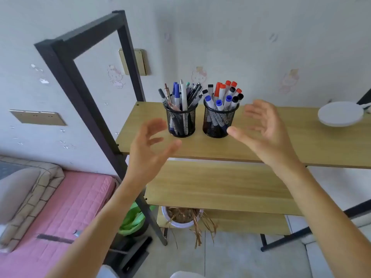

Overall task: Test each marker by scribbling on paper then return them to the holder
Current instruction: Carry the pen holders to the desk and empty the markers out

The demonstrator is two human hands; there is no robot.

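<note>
Two black wire-mesh cylindrical holders stand side by side, just apart, on the top wooden shelf board (pixel 281 149) of the black-framed rack. Your left black mesh holder (pixel 181 122) is packed with pens and thin markers; your right black mesh holder (pixel 218 123) carries the white-barrelled whiteboard markers (pixel 222 96) with red, blue and black caps, all standing caps-up and leaning outward.

Your left hand (pixel 149 151) hovers in front of and to the left of the pen holder, fingers spread and lightly bent, gripping nothing. Your right hand (pixel 265 129) hovers just right of the marker holder, palm turned toward it, fingers spread; its thumb tip reaches close to the mesh wall, though whether it touches cannot be told.

Print on the marker barrels is too small to read.

Farther right on the same board lies a round white plastic disc (pixel 341 116).
</note>
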